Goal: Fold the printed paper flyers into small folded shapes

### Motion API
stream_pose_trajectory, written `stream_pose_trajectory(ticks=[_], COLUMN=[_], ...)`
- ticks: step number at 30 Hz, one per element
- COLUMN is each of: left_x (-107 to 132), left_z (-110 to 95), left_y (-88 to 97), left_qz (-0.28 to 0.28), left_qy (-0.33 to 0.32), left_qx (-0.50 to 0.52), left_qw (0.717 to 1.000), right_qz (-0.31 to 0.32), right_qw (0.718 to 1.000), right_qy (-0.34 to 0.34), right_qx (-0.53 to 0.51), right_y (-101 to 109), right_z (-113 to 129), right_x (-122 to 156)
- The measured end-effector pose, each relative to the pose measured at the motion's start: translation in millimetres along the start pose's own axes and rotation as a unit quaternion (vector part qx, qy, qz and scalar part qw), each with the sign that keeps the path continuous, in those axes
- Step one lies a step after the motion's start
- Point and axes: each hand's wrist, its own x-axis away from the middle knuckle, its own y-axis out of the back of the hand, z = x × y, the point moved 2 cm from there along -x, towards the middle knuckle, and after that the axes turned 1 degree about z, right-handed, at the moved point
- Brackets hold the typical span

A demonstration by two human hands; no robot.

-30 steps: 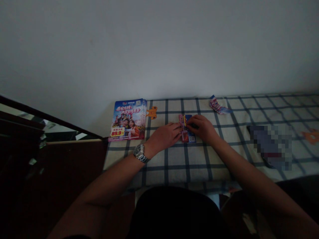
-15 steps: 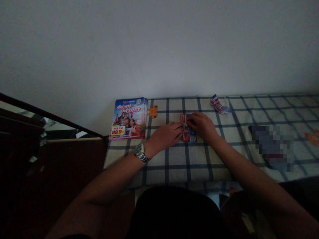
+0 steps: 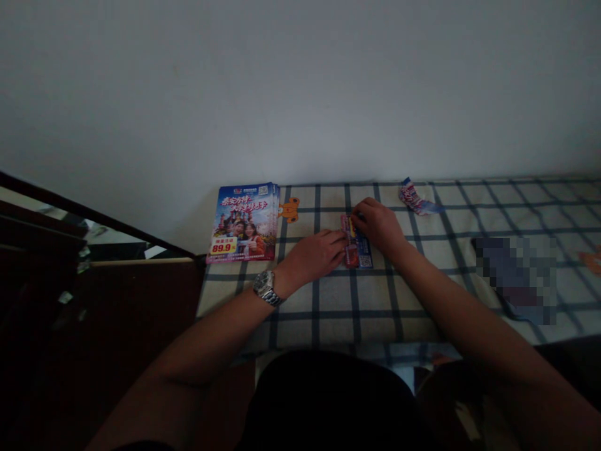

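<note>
A folded colourful leaflet [image 3: 359,252] lies on the checked cloth [image 3: 385,294], narrow and upright to me. My left hand [image 3: 315,254], with a metal watch on its wrist, rests with its fingertips pressing the leaflet's left edge, fingers fairly flat. My right hand [image 3: 377,224] is curled over the leaflet's upper end, its fingertips pressed down on the fold.
A stack of leaflets [image 3: 243,222] with a 89.9 price tag lies at the cloth's left end by the wall. A folded paper piece [image 3: 413,196] lies further back right. A blurred-out object [image 3: 516,277] sits at right. Dark wooden furniture [image 3: 103,326] stands left.
My right hand has slid away from me along the leaflet toward its far end. My left hand has stayed on the leaflet's left edge.
</note>
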Motion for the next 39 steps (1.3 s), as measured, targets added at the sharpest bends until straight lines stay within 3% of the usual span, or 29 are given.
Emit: stream_pose_trajectory(ticks=[13, 24, 39], left_x=[0.1, -0.6, -0.2], left_z=[1.4, 2.4, 3.5], left_y=[-1.1, -0.6, -2.8], left_qz=[0.004, 0.005, -0.004], left_qy=[0.009, 0.006, 0.007], left_qx=[0.004, 0.013, 0.019], left_qw=[1.0, 1.0, 1.0], right_qz=[-0.014, 0.01, 0.001], right_qw=[0.999, 0.993, 0.998], right_qy=[-0.015, 0.017, 0.002], right_qx=[-0.027, -0.12, -0.058], right_y=[1.6, 18.2, 17.1], right_z=[1.1, 1.3, 11.5], right_x=[0.6, 32.3, 48.7])
